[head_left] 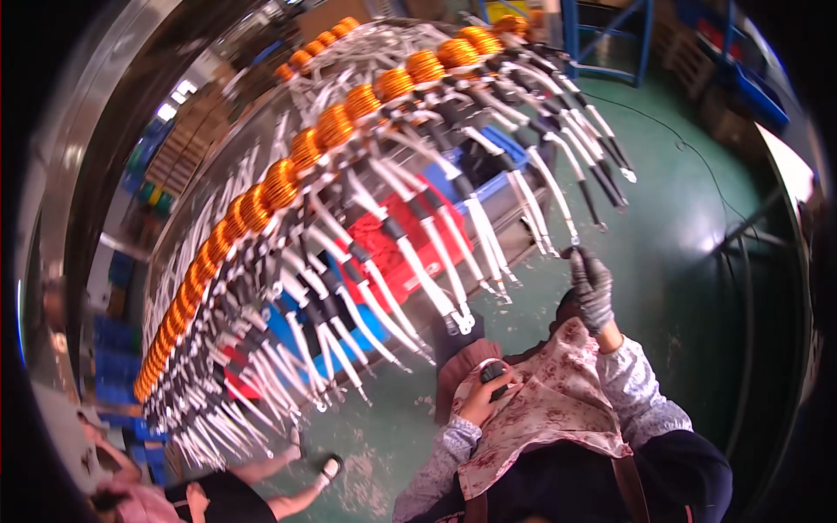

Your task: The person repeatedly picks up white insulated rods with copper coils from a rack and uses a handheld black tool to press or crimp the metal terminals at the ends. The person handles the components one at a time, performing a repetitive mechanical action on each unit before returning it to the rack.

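Observation:
My right hand (pixel 593 292), in a grey glove, is raised at the right end of a long row of hanging coils. Its fingertips close on the metal-tipped end of a white cable (pixel 565 205). In front of my apron, my left hand (pixel 485 399) is closed around a small black object (pixel 495 376) whose kind I cannot make out. Many copper-orange wire coils (pixel 334 127) line up along the rack. From them hang white cables with black sleeves (pixel 418 261) and metal lugs at their ends.
Behind the cables are a red bin (pixel 410 228), a blue bin (pixel 353 344) and another blue bin (pixel 501 155). A person (pixel 209 497) is at the lower left. Blue metal framing (pixel 610 35) stands at the far right, and a thin cord (pixel 680 135) lies on the green floor.

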`<state>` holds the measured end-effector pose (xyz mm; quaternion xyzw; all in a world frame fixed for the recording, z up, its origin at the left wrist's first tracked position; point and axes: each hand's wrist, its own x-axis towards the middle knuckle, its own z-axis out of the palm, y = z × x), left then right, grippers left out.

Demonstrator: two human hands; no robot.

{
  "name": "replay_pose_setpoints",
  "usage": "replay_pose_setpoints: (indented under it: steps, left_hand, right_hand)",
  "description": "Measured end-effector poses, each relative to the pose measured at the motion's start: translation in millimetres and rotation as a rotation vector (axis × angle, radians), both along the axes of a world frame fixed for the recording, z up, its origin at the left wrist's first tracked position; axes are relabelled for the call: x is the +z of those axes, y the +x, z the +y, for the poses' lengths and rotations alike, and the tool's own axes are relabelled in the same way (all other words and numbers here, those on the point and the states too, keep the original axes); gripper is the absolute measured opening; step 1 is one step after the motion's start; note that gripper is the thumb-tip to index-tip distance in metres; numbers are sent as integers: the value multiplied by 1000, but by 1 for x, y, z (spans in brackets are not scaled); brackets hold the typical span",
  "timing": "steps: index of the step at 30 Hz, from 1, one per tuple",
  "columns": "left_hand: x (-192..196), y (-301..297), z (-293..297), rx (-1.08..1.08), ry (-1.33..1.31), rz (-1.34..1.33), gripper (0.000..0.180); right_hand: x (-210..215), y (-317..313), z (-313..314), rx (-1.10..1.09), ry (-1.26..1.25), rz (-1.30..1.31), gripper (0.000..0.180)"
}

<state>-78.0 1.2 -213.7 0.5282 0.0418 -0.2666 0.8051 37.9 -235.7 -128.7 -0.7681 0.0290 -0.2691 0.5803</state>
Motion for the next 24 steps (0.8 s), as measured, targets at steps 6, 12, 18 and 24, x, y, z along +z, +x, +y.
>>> replay_pose_setpoints:
  steps: [6,12,18,24]
  left_hand:
    - [-4,3,-2,13,-92,217,19]
    - [-4,1,-4,33,-83,218,20]
    - [14,3,-8,13,46,185,21]
    - [11,3,-8,-9,-106,220,19]
  right_hand:
    - [1,-4,2,-91,75,15,19]
    - [19,-10,8,-95,-73,-172,19]
    - [54,1,24,-312,-271,-225,20]
    - [76,23,-2,336,568,-9,23]
